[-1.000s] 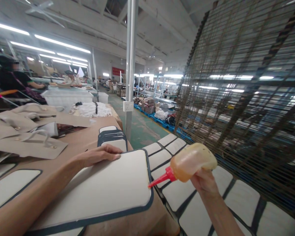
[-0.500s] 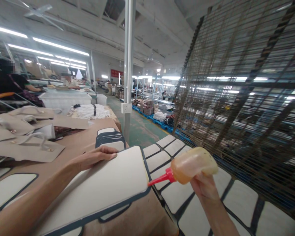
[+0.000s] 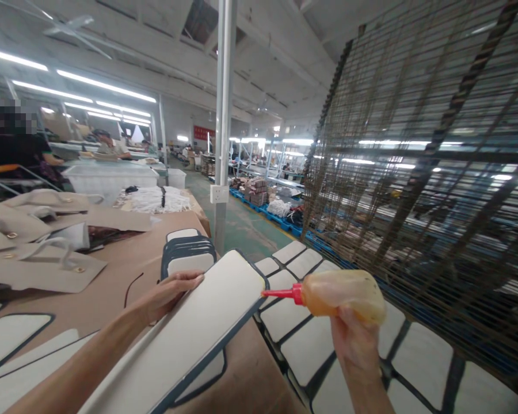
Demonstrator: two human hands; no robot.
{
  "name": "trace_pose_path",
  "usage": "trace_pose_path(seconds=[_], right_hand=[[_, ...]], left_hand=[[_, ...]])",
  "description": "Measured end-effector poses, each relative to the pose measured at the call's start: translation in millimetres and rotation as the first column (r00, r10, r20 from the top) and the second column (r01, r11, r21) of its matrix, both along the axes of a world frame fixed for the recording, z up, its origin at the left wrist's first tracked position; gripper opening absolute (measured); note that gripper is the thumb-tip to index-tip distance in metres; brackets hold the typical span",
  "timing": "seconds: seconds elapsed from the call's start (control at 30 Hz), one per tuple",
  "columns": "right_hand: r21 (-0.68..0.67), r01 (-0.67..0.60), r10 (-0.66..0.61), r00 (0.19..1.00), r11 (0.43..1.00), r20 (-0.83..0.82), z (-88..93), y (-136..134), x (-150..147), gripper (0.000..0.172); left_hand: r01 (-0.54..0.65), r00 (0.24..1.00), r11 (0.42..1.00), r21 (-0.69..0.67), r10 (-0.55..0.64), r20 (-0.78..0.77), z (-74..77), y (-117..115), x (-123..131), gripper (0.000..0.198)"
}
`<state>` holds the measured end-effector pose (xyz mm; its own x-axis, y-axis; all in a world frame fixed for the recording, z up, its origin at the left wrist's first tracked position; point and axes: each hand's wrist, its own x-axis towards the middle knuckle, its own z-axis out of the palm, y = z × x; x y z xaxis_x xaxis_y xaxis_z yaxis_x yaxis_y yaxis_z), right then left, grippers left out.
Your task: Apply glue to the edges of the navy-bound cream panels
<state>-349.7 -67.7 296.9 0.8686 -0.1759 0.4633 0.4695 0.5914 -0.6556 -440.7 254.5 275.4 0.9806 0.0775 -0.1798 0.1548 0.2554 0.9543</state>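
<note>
My left hand [image 3: 175, 290] grips the far left edge of a white panel with a dark blue border [image 3: 198, 322], fingers on top. The panel is held tilted above the brown-covered table. In my right hand [image 3: 356, 333] is a squeeze bottle [image 3: 343, 293] of amber liquid, probably glue, lying on its side. Its red nozzle [image 3: 280, 293] points left, and the tip touches or nearly touches the panel's right border near the corner. Part of my right fingers is hidden behind the bottle.
Dark-edged panels are stacked [image 3: 190, 253] beyond my left hand. Rows of white panels [image 3: 302, 345] lie at the right beside a tall wire rack [image 3: 414, 144]. Beige bag pieces [image 3: 47, 270] cover the left. A post [image 3: 221, 115] stands ahead; people work at the far left.
The panel has turned, its right end now narrower and angled more away from me. The bottle has levelled, and its nozzle has moved up along the edge toward the corner.
</note>
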Motion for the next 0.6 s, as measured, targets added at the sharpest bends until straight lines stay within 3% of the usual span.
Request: trace_pose_path(seconds=[0.27, 0.6], right_hand=[[0.009, 0.005, -0.005, 0.999, 1.000, 0.046, -5.8, 7.5, 5.8, 0.036], [-0.022, -0.023, 0.024, 0.999, 1.000, 0.043, -7.8, 16.6, 5.0, 0.031]], left_hand=[[-0.042, 0.999, 0.996, -0.078, 0.044, 0.019, -14.2, -10.3, 6.1, 0.039], [-0.117, 0.993, 0.988, -0.100, 0.117, -0.007, -13.4, -18.2, 5.1, 0.045]])
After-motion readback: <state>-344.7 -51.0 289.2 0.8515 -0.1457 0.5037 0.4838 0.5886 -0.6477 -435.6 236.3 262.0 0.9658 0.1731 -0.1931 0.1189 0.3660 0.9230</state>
